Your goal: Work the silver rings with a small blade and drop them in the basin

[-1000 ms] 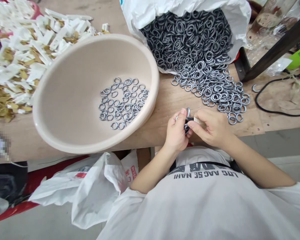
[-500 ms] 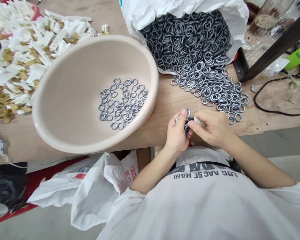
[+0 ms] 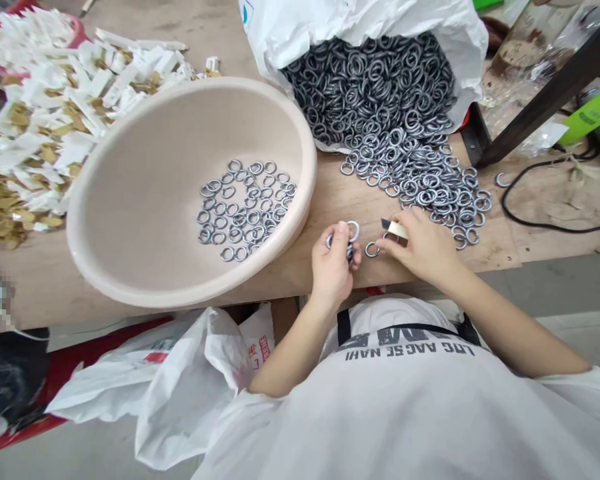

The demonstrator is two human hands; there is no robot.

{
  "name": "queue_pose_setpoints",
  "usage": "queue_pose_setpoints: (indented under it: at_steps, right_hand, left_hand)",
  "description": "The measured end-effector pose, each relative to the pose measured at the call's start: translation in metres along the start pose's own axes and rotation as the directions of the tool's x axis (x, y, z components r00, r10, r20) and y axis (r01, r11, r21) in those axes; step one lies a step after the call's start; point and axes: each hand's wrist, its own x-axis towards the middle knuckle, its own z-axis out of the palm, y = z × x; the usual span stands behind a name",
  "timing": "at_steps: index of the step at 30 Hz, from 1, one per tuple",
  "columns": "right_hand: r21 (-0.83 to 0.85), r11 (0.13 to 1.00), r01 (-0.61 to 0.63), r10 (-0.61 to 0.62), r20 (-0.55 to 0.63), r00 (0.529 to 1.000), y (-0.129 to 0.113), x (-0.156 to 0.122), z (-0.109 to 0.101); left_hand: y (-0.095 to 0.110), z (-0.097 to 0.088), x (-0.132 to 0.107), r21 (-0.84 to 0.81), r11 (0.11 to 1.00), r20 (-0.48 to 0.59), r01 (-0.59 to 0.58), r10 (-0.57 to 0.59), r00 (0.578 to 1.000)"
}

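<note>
My left hand [image 3: 331, 270] is closed around several grey metal rings, one of which, a metal ring [image 3: 353, 231], sticks up past the thumb. In my right hand [image 3: 427, 245] is a small tool with a cream body [image 3: 398, 231] and a dark flat tip. Beside the right fingertips is a single ring [image 3: 372, 249]; whether they touch it I cannot tell. Left of my hands stands a large beige basin [image 3: 145, 200] with many loose rings [image 3: 253, 217] in it. A pile of rings [image 3: 425, 177] spills from a white sack [image 3: 370, 15] beyond my right hand.
White plastic pieces [image 3: 87, 100] and gold-coloured flat pieces [image 3: 0, 210] are heaped at the left. A dark metal bar [image 3: 545, 93] slants up on the right, near a black cable [image 3: 545, 227]. White plastic bags [image 3: 180, 387] hang below the table's front edge.
My hands have come apart: the left moved leftward with its rings, while the right stays near the ring pile with the tool. A single ring now shows between them.
</note>
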Motion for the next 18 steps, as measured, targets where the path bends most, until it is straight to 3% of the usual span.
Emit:
queue_pose_setpoints:
  at_steps: [2,4,11,14,18]
  right_hand:
    - [-0.102,0.995,0.005,0.001,0.060,0.998,-0.008,-0.007,0.006]
    - [-0.115,0.993,0.021,-0.010,0.101,0.995,-0.015,-0.010,0.011]
    - [0.005,0.998,0.056,-0.056,0.200,0.978,-0.024,-0.001,0.010]
    - [0.037,0.999,0.033,-0.039,0.198,0.979,-0.025,-0.002,0.010]
    - [0.094,0.994,0.056,-0.073,0.183,0.980,-0.023,-0.003,0.013]
  left_hand:
    - [-0.004,-0.011,0.009,0.093,0.992,-0.081,-0.090,0.098,0.992]
    - [-0.009,-0.019,0.013,0.172,0.975,-0.092,-0.143,0.161,0.983]
    - [-0.024,-0.017,0.009,0.420,0.869,0.026,-0.263,0.278,0.960]
    - [-0.030,-0.010,0.008,0.352,0.894,0.027,-0.279,0.288,0.957]
    - [-0.033,-0.007,0.007,0.123,0.950,-0.114,-0.288,0.302,0.946]
